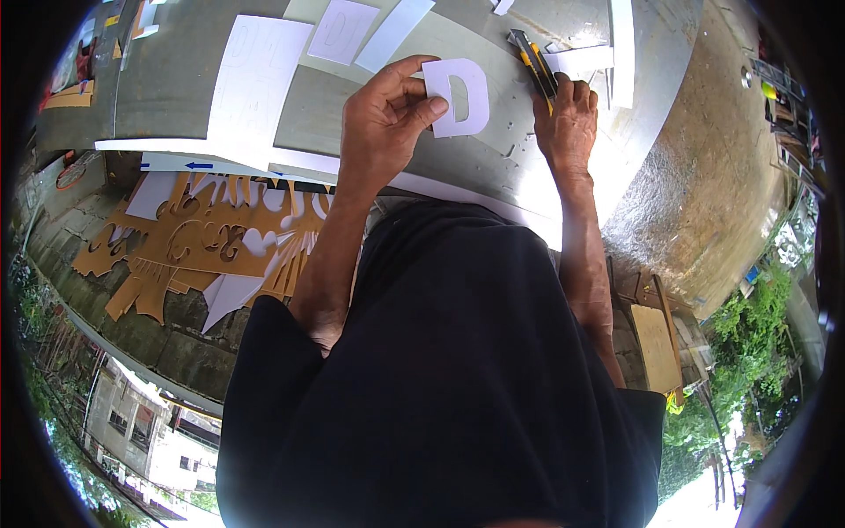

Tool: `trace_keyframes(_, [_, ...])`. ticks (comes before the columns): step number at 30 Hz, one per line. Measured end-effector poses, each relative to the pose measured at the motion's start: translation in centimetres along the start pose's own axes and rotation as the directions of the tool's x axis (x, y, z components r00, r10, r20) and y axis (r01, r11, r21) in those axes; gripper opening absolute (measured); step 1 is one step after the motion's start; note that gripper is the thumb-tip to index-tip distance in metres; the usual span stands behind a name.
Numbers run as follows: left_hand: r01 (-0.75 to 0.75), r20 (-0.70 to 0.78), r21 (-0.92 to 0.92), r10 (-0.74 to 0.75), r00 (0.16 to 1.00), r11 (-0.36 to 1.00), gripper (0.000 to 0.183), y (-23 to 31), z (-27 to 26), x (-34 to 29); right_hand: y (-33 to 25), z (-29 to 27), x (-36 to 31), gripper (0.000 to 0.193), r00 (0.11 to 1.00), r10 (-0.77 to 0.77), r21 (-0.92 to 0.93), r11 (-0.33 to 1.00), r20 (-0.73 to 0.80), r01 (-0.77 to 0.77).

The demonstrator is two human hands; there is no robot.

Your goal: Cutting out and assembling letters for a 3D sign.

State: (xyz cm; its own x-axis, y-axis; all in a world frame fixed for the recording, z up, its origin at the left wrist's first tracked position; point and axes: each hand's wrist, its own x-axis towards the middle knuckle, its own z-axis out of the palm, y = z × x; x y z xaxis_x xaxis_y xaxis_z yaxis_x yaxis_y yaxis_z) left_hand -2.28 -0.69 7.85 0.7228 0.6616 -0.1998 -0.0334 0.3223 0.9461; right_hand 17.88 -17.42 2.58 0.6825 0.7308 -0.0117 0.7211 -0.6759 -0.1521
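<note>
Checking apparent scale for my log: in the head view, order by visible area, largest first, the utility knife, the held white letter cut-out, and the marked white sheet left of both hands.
1. White sheet
2. Letter cut-out
3. Utility knife, partly covered by the right hand

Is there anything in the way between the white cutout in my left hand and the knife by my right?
Nothing visible: only tabletop shows between the cutout, held in your left hand, and the knife at your right hand's fingers.
</note>
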Motion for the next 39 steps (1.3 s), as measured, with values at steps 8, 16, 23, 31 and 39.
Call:
trace_keyframes(8, [-0.032, -0.213, 0.195, 0.074, 0.974, 0.980, 0.025, -4.1, -1.4, 0.9, -2.2, -7.7, -1.3, 0.042, 0.828, 0.174, 0.660, 0.526, 0.533, -0.536])
trace_keyframes(16, [-0.071, -0.276, 0.500, 0.236, 0.932, 0.863, 0.012, -5.3, -0.5, 0.8, -5.3, -6.0, -6.2, 0.044, 0.808, 0.015, 0.647, 0.590, 0.589, -0.483])
trace_keyframes(23, [-0.156, -0.197, 0.628, 0.350, 0.916, 0.763, 0.013, -5.2, -0.3, 2.3, -6.5, -2.1, -5.5, 0.036, 0.931, 0.017, 0.745, 0.595, 0.364, -0.301])
trace_keyframes(31, [-0.179, -0.121, 0.676, 0.347, 0.930, 0.715, 0.013, -4.6, -0.2, 2.4, -6.7, -0.9, -5.1, 0.037, 0.946, -0.053, 0.762, 0.608, 0.321, -0.225])
trace_keyframes(39, [-0.210, -0.087, 0.678, 0.360, 0.929, 0.705, 0.011, -4.7, 0.0, 2.6, -6.6, -1.2, -4.7, 0.034, 0.910, -0.036, 0.753, 0.575, 0.413, -0.319])
